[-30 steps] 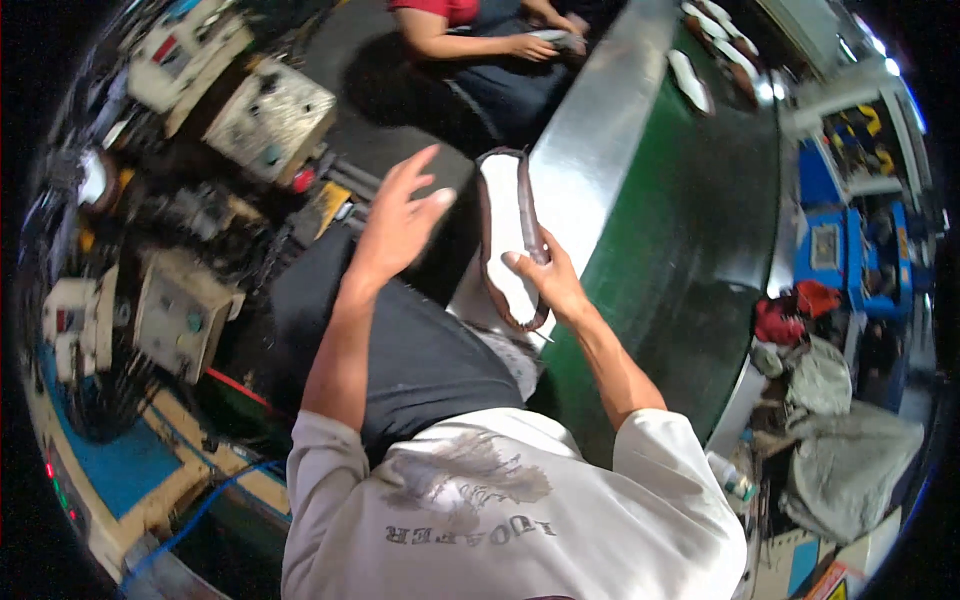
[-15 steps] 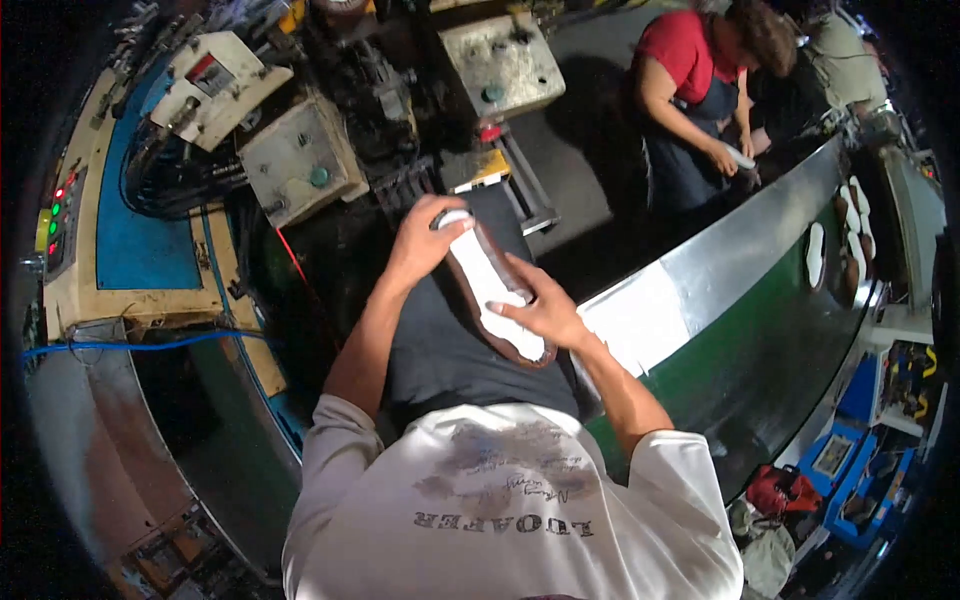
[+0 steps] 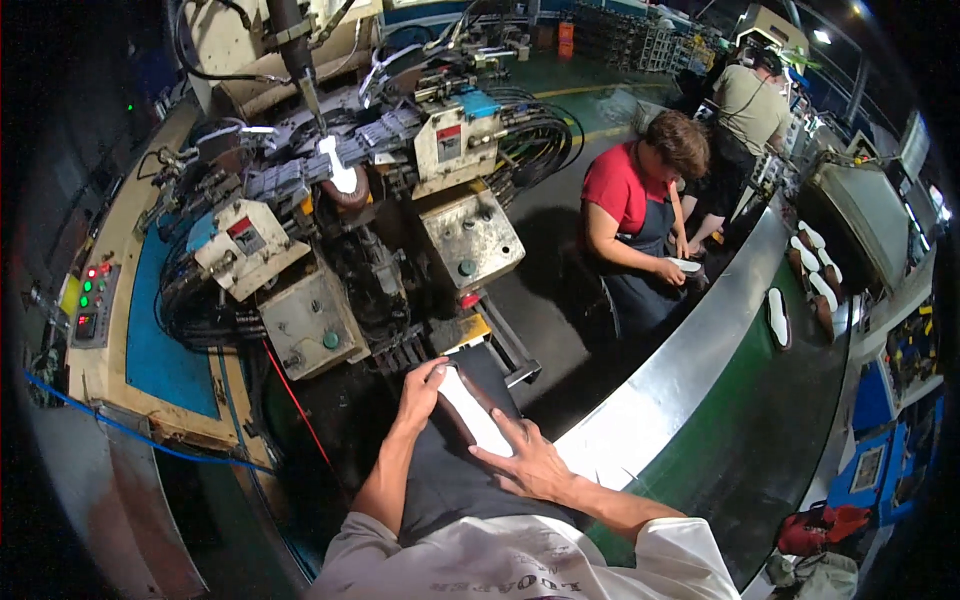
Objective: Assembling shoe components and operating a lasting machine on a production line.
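Note:
A brown shoe upper (image 3: 474, 412), its long white insole face turned up, lies slantwise over my dark-clad lap. My left hand (image 3: 421, 398) is closed round its far end, with the thumb at the white edge. Nearer to me, my right hand (image 3: 529, 458) grips its right side, fingers along the brown flank and thumb over the white face. My right palm partly hides the near end. Ahead, in the middle of a large machine (image 3: 390, 135), sits another brown shoe (image 3: 345, 180) with a white sole face, below a vertical rod.
Two grimy control boxes (image 3: 312, 327) (image 3: 470, 245) jut toward my knees. To my right runs a green conveyor belt (image 3: 715, 420) with a metal rim (image 3: 650, 385), carrying several white-soled shoes (image 3: 778, 318). A co-worker in red (image 3: 625, 190) sits beyond it, holding a shoe; another person (image 3: 750, 105) stands farther back.
The view has tilted up, bringing the machine and the shoe in it into sight. My hands and the held shoe appear lower in the picture; both hands keep their hold.

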A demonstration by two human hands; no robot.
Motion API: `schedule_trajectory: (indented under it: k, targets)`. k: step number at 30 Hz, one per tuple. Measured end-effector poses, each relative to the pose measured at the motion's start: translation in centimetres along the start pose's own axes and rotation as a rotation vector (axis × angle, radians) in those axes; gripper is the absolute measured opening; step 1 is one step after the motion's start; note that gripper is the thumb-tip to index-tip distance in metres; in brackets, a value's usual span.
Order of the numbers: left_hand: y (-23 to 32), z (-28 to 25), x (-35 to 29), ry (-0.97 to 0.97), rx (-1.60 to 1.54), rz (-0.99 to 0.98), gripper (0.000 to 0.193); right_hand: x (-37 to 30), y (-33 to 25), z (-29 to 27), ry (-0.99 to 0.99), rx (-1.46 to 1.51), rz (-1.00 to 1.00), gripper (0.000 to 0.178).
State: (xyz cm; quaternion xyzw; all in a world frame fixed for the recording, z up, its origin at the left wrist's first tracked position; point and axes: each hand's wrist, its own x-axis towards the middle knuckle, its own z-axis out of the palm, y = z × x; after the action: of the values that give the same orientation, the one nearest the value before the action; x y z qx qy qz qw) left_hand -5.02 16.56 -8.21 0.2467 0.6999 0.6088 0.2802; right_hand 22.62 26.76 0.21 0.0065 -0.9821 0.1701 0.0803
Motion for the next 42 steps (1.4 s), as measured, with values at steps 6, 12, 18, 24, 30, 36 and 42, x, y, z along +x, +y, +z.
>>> schedule_trajectory:
  k: [6,12,18,24,30,36,42]
  targets:
    - [-2.1,1.6,2.0,0.107,0.119,0.032,0.029,0.5,0.6,0.2,-0.087,-0.082,0.024,0.08]
    - [-1.5,2.4,2.2,0.114,0.2,0.044,0.027,0.4,0.2,0.9,-0.096,-0.027,0.105,0.084]
    - [0.7,2.5,1.2,0.038,0.078,-0.082,0.032,-0.1,0.8,0.8,-0.092,0.046,0.136,0.082]
    - [-0.8,0.6,1.1,-0.038,0.003,-0.081,0.035,-0.1,1.9,-0.3,-0.109,0.044,0.091,0.082]
    - [-1.6,0.8,3.4,0.006,0.327,-0.037,0.037,2.2,1.7,-2.0,-0.164,0.106,0.109,0.083]
    - [-1.5,0.6,2.6,-0.043,0.329,0.027,0.037,2.4,2.0,-2.0,-0.226,0.014,0.072,0.077]
    - [-3.0,-2.7,2.3,-0.288,0.111,-0.039,0.058,2.1,2.5,-0.4,-0.143,0.068,0.066,0.074]
